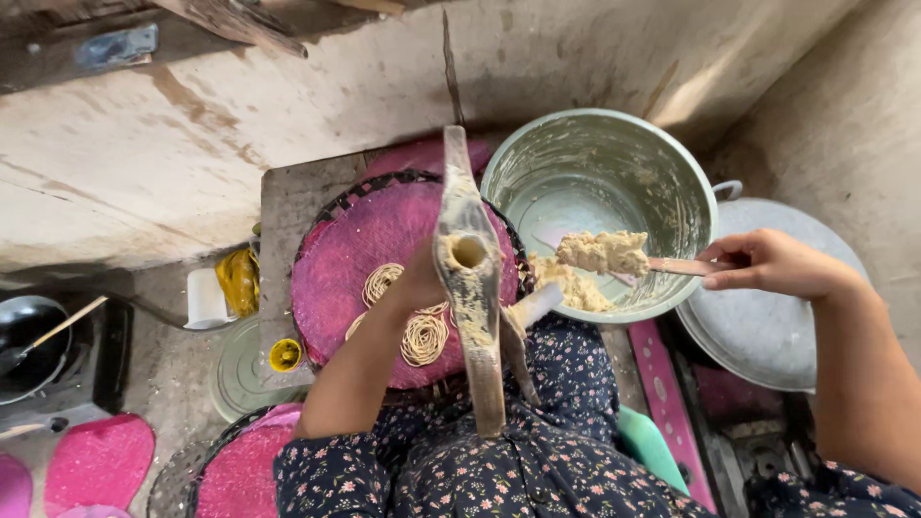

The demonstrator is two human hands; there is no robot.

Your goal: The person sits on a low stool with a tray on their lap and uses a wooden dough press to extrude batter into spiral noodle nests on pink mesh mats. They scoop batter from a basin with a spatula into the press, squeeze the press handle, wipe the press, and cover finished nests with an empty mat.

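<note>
Head view, looking straight down. Right hand [767, 264] is closed around the handle of a wooden spatula [662, 266]; the blade carries a lump of beige dough [604, 251], held over the metal bowl [672, 173]. More dough [576, 288] sits in the bowl bottom, near the front wall. Bowl inner walls are smeared.

Left hand [422, 283] is mostly hidden behind the wooden press [470, 278], at its barrel; whether it grips or just rests there, can't tell. The press stands over the pink woven tray [355, 240], its round opening up and coated with dough residue. Its long handles run down toward the person's lap.

Two coils of thin noodle strands [424, 338] lie on the tray, one just under the left forearm, the other beside the press. Tray rests on a small grey counter [288, 206].

Right of the bowl: a grey metal lid [767, 336], touching or just beside the bowl rim. Left of the counter: white cup [203, 297], yellow bag [240, 278], a small yellow cap [285, 355]. More pink trays [96, 460] on the floor at lower left; a black pan [24, 341] at far left.
</note>
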